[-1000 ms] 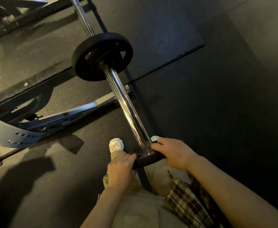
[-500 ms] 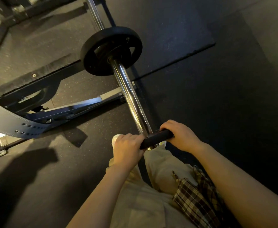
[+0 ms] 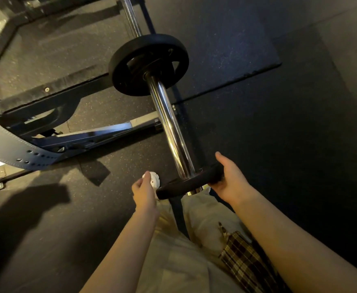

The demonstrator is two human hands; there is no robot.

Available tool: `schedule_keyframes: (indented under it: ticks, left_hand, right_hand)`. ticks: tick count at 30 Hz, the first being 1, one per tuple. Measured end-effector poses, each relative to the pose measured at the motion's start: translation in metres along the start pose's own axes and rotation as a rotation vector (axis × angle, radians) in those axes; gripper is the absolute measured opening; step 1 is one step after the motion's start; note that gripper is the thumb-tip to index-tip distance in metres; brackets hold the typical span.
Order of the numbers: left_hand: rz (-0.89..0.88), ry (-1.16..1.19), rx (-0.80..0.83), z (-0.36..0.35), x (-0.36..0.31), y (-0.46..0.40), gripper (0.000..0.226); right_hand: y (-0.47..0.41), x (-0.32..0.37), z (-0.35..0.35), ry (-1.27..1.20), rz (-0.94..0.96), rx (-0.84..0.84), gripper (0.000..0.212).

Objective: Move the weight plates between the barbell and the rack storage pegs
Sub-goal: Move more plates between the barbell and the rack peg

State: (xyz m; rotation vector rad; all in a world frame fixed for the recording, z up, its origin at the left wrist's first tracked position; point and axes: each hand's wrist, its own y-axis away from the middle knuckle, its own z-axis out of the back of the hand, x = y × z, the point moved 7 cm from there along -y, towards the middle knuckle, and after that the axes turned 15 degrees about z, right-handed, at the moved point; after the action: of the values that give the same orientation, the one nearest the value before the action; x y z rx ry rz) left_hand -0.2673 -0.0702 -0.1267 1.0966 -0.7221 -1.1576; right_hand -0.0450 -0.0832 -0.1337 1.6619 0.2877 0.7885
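A chrome barbell sleeve (image 3: 170, 127) runs from the top centre down toward me. One black weight plate (image 3: 149, 65) sits far up the sleeve against the collar. A second, smaller black plate (image 3: 189, 182) is threaded on the near tip of the sleeve, seen edge-on. My right hand (image 3: 229, 179) grips that plate's right rim, thumb on top. My left hand (image 3: 144, 190) hovers just off the plate's left edge, apart from it, fingers loosely curled and holding nothing.
The black and grey rack frame (image 3: 46, 142) with its row of holes lies to the left, its base bars crossing under the sleeve. Dark rubber mats (image 3: 226, 49) cover the floor. My beige trousers, a plaid cloth and a white shoe (image 3: 155, 179) are below the plate.
My left hand has let go of the near plate's left rim and drawn back slightly. The right hand still holds the plate, which has slid onto the sleeve's tip.
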Motion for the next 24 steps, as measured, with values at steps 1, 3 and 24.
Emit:
schedule_keyframes:
  ticks: [1, 3, 24]
  left_hand:
    - [0.227, 0.119, 0.107, -0.009, 0.011, 0.000, 0.055]
    - [0.409, 0.188, 0.248, -0.025, 0.016, 0.009, 0.051]
    - [0.424, 0.233, 0.161, -0.041, -0.044, -0.010, 0.035]
  right_hand:
    - [-0.004, 0.000, -0.007, 0.050, -0.003, -0.018, 0.051]
    - [-0.010, -0.001, -0.015, 0.186, -0.037, -0.060, 0.060]
    - [-0.019, 0.037, -0.069, 0.315, 0.291, -0.220, 0.051]
